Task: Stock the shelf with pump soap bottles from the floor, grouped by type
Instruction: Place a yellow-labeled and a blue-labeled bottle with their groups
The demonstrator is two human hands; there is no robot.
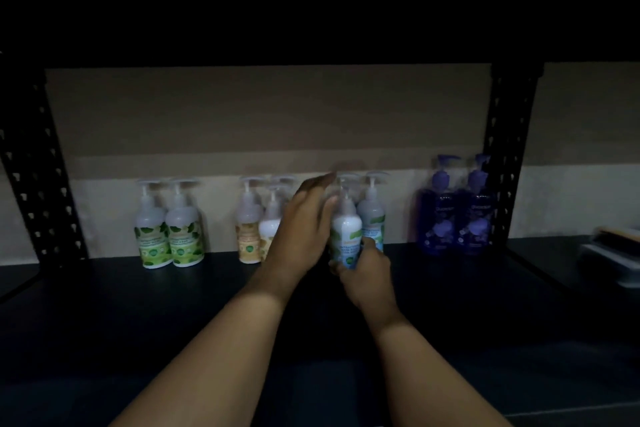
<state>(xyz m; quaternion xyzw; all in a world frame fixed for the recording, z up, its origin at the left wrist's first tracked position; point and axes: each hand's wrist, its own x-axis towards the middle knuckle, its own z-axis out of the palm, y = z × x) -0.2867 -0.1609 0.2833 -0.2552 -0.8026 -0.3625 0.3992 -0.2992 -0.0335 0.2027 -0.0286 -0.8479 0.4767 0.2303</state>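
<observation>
On the dark shelf [138, 302] stand groups of pump soap bottles along the back. Two green-label bottles [169, 236] are at the left, several yellow-label bottles [252, 229] in the middle, two purple bottles [457, 215] at the right. My right hand [367, 270] grips the base of a blue-label bottle [346, 232], upright, just in front of another blue-label bottle [372, 218]. My left hand [301, 229] has straight fingers laid against that held bottle's left side, hiding part of the yellow group.
Black perforated uprights [509, 156] frame the bay, the second [34, 163] at the left. A dark upper shelf [311, 10] hangs overhead. A flat boxy object [616, 253] lies on the shelf at the far right. A beige wall is behind.
</observation>
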